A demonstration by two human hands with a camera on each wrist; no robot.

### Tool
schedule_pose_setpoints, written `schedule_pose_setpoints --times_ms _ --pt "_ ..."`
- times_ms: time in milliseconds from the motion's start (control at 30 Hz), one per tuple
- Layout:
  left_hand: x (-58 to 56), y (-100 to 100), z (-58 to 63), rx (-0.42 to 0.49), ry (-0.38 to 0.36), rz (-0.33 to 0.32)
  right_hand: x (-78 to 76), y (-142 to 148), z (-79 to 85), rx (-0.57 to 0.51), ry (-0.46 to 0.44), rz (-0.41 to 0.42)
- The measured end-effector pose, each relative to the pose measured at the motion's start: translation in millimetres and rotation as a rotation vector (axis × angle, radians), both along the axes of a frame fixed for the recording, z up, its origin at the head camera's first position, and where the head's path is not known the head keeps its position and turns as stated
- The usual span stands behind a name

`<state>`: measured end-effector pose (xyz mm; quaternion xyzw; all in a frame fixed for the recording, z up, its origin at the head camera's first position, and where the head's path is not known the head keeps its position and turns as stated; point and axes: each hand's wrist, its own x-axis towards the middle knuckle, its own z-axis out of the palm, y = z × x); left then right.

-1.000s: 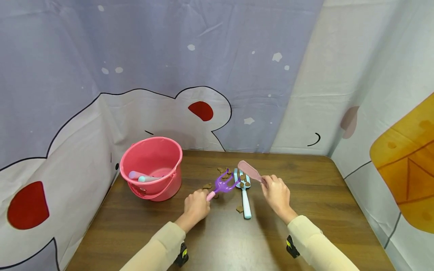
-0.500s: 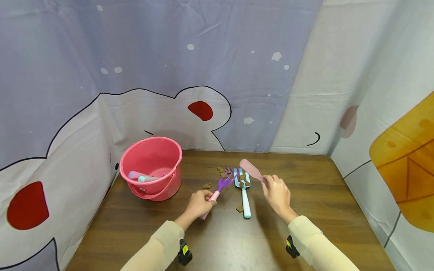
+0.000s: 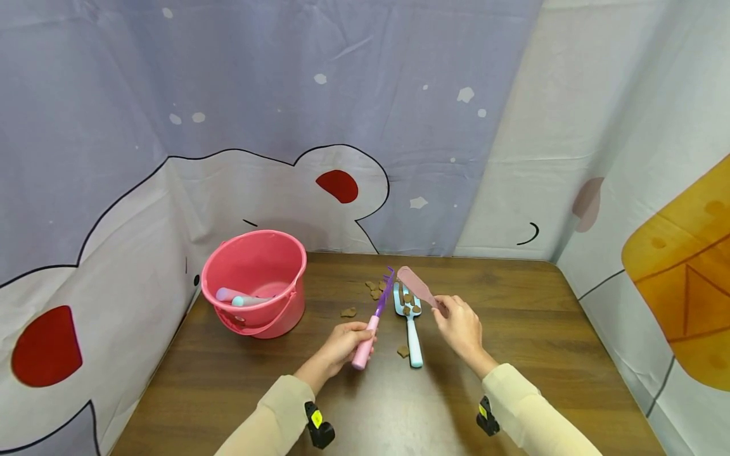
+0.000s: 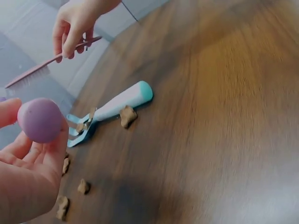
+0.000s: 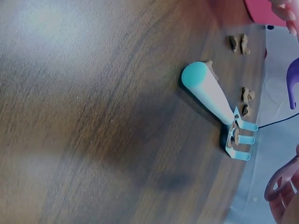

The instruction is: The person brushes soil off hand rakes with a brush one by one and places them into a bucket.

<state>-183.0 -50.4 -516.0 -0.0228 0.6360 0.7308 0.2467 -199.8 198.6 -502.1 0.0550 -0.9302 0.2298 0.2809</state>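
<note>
In the head view my left hand (image 3: 339, 345) grips the pink handle of a purple toy hand rake (image 3: 381, 305), tines pointing away and upward. The handle's round end (image 4: 41, 120) faces the left wrist camera. My right hand (image 3: 463, 326) pinches the handle of a pink brush (image 3: 416, 285); its bristles hang downward in the left wrist view. Below and between the hands lies a light blue toy fork (image 3: 414, 342) with a white handle, flat on the table. Several brown bone-shaped or star-shaped bits rest on its head. One brown piece (image 4: 127, 116) lies beside its handle.
A pink bucket (image 3: 292, 315) stands at the left back of the wooden table (image 3: 513, 316). Inside it lie tools with lilac and teal handle ends (image 3: 239, 301). More brown pieces (image 3: 348, 312) are scattered between bucket and fork. A printed curtain (image 3: 422, 145) closes the back and sides.
My left hand has turned the purple rake from lying flat toward the fork to edge-on and more upright, its handle swinging toward me. The right hand has shifted slightly left with the brush.
</note>
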Motion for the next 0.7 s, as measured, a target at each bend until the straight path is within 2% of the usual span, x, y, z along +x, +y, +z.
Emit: schedule_pose_setpoints --times_ms 200,400,700 --pt "1.6 1.8 -0.6 0.166 -0.055 -0.009 0.3 -5.2 -0.3 -0.037 0.005 0.068" --pt "1.7 3.4 -1.4 0.291 -0.078 -0.035 2.2 -12.1 3.6 -0.065 -0.017 0.192" --pt "2.3 1.0 0.9 0.382 -0.097 -0.099 4.3 -20.3 2.5 -0.004 -0.028 0.328"
